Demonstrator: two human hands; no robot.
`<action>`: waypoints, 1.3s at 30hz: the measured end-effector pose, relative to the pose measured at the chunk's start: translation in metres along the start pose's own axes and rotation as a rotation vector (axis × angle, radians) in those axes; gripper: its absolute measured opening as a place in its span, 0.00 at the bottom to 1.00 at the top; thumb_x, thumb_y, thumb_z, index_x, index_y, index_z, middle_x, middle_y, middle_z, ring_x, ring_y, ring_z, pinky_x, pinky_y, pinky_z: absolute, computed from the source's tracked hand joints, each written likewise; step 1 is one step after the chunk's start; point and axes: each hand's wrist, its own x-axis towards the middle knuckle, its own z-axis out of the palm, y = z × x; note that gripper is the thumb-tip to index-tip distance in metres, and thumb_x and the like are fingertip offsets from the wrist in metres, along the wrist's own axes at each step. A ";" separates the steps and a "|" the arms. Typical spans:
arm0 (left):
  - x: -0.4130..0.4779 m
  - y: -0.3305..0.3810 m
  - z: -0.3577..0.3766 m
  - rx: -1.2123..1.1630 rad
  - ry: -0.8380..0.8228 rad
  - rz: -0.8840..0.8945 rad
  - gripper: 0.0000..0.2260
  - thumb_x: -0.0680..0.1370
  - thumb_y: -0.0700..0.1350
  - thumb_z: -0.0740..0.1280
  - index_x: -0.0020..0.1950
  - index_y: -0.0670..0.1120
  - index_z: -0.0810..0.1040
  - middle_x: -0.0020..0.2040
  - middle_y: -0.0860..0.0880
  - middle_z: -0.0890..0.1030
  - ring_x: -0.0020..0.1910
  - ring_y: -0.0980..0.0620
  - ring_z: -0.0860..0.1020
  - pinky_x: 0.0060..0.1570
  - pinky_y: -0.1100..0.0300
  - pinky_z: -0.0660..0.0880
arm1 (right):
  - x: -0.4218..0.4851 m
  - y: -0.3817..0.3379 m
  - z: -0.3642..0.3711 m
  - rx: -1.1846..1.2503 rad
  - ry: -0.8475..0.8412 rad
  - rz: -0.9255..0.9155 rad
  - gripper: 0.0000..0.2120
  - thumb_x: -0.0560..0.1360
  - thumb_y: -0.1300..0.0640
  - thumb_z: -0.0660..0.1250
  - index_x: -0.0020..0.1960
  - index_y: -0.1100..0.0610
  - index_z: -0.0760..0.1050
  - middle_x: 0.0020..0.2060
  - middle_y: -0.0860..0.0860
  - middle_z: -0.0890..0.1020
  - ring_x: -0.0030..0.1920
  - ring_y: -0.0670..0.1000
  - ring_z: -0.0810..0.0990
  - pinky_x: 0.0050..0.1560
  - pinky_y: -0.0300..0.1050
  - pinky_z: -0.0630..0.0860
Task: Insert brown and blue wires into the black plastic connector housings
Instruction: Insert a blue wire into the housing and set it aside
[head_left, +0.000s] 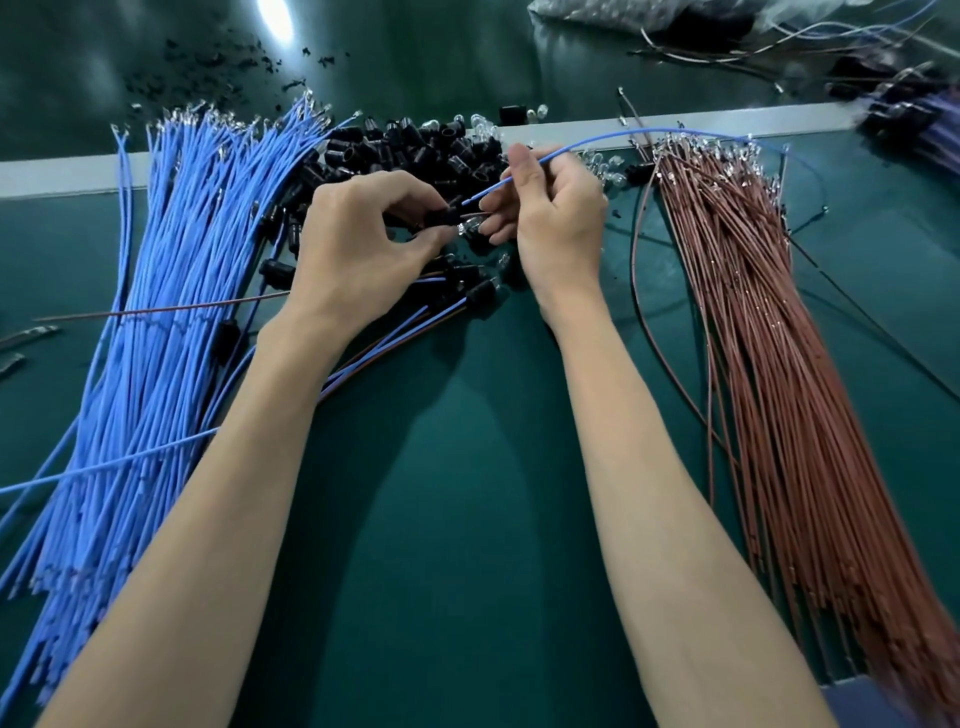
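Note:
My left hand (358, 244) pinches a small black connector housing (441, 217) between thumb and fingers above the green mat. My right hand (550, 208) pinches a single blue wire (597, 140) that arcs away to the right, its near end pointing into the housing. A brown wire end (475, 214) also shows at the housing. A big bundle of blue wires (171, 291) lies on the left and a bundle of brown wires (769, 332) on the right. A pile of black housings (415, 145) sits just behind my hands.
Several finished housings with blue and brown wires (415, 317) lie under my left wrist. Small clear bulbs (608, 166) are scattered behind my right hand. A grey strip (62, 176) crosses the mat at the back, with black scraps (208, 67) beyond it and more wired parts (909, 114) far right.

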 end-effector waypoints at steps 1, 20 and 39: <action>0.000 0.000 0.000 -0.003 0.003 0.003 0.08 0.71 0.44 0.74 0.49 0.46 0.83 0.41 0.53 0.80 0.40 0.60 0.77 0.40 0.76 0.67 | 0.000 0.000 0.000 -0.023 -0.014 0.001 0.13 0.80 0.59 0.62 0.37 0.56 0.70 0.26 0.50 0.79 0.23 0.48 0.78 0.23 0.38 0.72; -0.003 0.005 0.002 -0.180 0.044 -0.073 0.06 0.72 0.45 0.74 0.48 0.50 0.81 0.39 0.61 0.79 0.38 0.67 0.76 0.38 0.71 0.70 | -0.001 -0.001 -0.003 0.112 -0.081 0.083 0.13 0.80 0.57 0.63 0.37 0.59 0.72 0.28 0.53 0.82 0.25 0.50 0.80 0.24 0.38 0.73; -0.004 0.005 0.002 -0.327 -0.012 -0.082 0.08 0.73 0.40 0.73 0.51 0.47 0.81 0.41 0.57 0.80 0.39 0.65 0.76 0.39 0.69 0.70 | -0.003 -0.005 -0.011 0.216 -0.174 0.078 0.09 0.75 0.68 0.68 0.39 0.57 0.74 0.31 0.48 0.81 0.31 0.46 0.81 0.37 0.38 0.78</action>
